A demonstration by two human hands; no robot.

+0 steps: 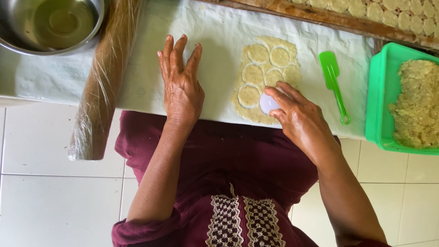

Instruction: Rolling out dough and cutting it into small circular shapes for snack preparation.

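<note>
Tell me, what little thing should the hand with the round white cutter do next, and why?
Probably lift the round white cutter and press it into uncut dough. The right hand has it on the dough sheet near edge, beside several cut circles, while the left hand rests flat on the white cloth.

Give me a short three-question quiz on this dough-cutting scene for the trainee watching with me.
1. True or false: the left hand lies flat on the white cloth, holding nothing.
2. What does the right hand press onto the dough sheet? A) the green spatula B) a round white cutter C) the wrapped rolling pin
3. Which container holds the loose dough: the green tub or the metal bowl?

Key: 1 true. 2 B. 3 the green tub; the metal bowl holds only a clear liquid.
</note>
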